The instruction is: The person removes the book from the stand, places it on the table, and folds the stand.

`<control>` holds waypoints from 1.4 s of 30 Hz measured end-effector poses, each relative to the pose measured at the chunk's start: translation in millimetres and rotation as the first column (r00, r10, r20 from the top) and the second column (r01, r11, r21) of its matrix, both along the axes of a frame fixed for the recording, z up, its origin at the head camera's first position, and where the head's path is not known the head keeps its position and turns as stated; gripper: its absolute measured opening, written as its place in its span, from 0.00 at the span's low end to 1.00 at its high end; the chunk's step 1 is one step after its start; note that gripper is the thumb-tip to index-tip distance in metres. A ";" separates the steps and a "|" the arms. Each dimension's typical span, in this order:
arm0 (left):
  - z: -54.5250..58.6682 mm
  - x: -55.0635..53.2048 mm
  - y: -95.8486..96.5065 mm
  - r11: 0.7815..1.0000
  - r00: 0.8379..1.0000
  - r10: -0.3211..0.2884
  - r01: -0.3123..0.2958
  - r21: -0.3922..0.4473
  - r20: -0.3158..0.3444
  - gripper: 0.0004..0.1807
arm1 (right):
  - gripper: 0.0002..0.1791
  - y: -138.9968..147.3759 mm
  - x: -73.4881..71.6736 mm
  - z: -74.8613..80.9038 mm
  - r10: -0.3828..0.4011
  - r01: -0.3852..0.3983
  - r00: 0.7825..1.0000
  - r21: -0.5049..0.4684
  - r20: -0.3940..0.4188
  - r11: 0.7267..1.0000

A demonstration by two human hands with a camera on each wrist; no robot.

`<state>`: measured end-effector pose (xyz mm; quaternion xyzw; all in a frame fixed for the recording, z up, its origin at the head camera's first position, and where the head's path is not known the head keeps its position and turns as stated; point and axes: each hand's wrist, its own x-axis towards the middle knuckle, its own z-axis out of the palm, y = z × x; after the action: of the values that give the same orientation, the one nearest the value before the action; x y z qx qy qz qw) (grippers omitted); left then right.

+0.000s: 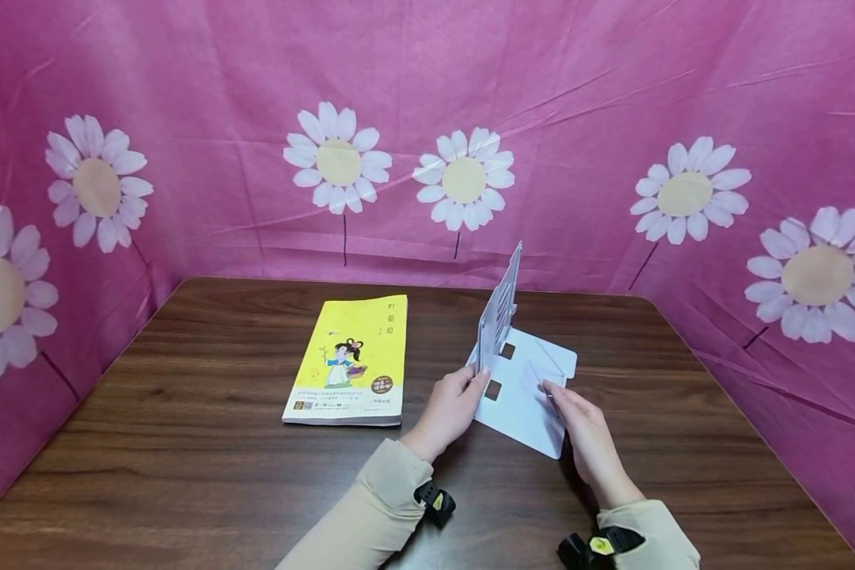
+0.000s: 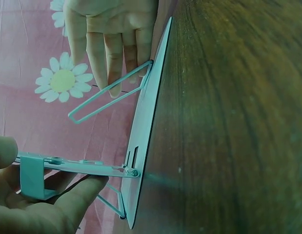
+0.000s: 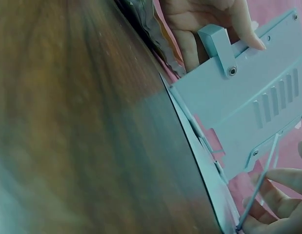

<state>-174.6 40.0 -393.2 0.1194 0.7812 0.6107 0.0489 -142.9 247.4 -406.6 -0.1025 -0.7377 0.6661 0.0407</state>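
Note:
A pale metal folding book stand point(image 1: 523, 396) stands on the table, one slotted plate point(image 3: 243, 102) raised upright from the flat base plate. My left hand point(image 1: 452, 404) grips the near edge of the upright plate, thumb on one side and fingers on the other, beside a small bent clip point(image 2: 32, 176). Over the base, a wire leg point(image 2: 111, 90) sticks up at a slant. My right hand point(image 1: 584, 431) is at this wire, its fingers point(image 3: 287, 180) touching it, fairly straight, and its thumb apart from it.
A yellow picture-cover book point(image 1: 356, 364) lies flat on the brown wooden table point(image 1: 185, 443), left of the stand. Pink cloth point(image 1: 577, 95) with large daisies hangs behind and at both sides. Each wrist wears a black strap camera point(image 1: 436, 504).

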 end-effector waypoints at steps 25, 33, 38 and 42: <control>-1.2 0.7 1.5 1.000 1.000 -0.003 0.003 -0.014 -0.006 0.23 | 0.26 2.6 -5.0 4.2 0.202 -0.261 0.964 0.448 0.175 0.855; 0.0 -0.6 0.8 1.000 1.000 -0.007 0.007 -0.025 -0.004 0.23 | 0.26 0.9 -2.7 10.1 0.330 -0.361 0.929 0.623 0.169 0.694; 0.0 -1.2 -2.1 1.000 1.000 -0.009 0.009 -0.021 0.000 0.22 | 0.27 -1.0 -4.9 16.9 0.363 -0.361 0.920 0.689 0.150 0.629; -0.7 -1.2 -1.7 1.000 1.000 -0.021 0.021 -0.017 -0.006 0.23 | 0.29 -1.1 -5.7 23.7 0.361 -0.324 0.924 0.754 0.124 0.572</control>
<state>-175.8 38.3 -393.9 0.1289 0.7853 0.6031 0.0539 -148.6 246.3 -383.0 0.0834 -0.9527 0.2903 -0.0335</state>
